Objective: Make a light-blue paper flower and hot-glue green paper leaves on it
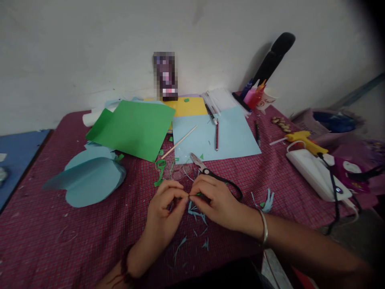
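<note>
My left hand point(167, 206) and my right hand point(215, 200) meet fingertip to fingertip above the cloth, both pinched. Whatever lies between the fingertips is too small to name; a speck of green shows by the right fingers. Just beyond my right hand lie black-handled scissors point(207, 170), blades pointing away, partly covered by that hand. Thin light-blue paper scraps point(197, 214) are scattered beneath and in front of the hands. A curled green paper strip point(160, 172) rests beyond my left hand.
Left are a green sheet point(135, 128) and folded light-blue paper point(93, 176). A light-blue sheet point(234, 136) holds a red pencil point(217, 136) and a wooden stick point(180, 141). Rightward lie a yellow glue gun point(305, 140) and a white power strip point(315, 172). A phone point(167, 76) leans on the wall.
</note>
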Available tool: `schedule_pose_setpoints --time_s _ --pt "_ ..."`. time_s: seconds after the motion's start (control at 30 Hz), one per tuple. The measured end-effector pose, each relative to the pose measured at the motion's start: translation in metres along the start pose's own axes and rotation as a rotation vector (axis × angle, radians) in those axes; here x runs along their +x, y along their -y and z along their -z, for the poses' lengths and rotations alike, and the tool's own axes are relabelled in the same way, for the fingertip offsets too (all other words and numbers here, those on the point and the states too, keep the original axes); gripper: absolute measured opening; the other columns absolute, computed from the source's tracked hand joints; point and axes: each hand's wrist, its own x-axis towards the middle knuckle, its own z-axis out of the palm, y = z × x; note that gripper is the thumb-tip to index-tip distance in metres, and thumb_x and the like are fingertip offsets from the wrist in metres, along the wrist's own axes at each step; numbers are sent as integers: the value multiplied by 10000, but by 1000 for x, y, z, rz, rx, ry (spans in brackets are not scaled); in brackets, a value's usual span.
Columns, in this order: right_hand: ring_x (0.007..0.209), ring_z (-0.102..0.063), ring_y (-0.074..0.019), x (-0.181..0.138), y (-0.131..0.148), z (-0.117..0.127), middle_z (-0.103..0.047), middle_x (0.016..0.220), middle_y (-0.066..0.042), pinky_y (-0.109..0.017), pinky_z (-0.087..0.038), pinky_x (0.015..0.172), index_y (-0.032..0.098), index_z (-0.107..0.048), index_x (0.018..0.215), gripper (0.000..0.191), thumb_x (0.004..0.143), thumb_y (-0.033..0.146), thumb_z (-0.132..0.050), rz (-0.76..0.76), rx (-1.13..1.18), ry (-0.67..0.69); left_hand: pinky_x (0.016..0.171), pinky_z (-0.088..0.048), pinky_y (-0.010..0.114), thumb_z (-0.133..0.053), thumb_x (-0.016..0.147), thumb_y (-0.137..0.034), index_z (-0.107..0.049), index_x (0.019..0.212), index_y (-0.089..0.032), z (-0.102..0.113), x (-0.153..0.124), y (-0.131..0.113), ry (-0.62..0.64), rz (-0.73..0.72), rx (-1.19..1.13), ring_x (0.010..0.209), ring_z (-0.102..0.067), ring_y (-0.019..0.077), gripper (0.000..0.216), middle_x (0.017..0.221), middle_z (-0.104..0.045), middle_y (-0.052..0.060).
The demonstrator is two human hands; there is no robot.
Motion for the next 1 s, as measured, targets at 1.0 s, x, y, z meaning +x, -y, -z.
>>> schedule_pose_setpoints --time_s 1.0 --pt "814 -581 -165 1 6 2 -614 893 -35 -289 -478 708 188 -573 1020 112 911 206 -552 -52 203 -98 509 -401 202 -726 728 -388 -706 738 -163 -8 -4 5 -112 672 -671 542 -506 97 226 625 -618 -3"
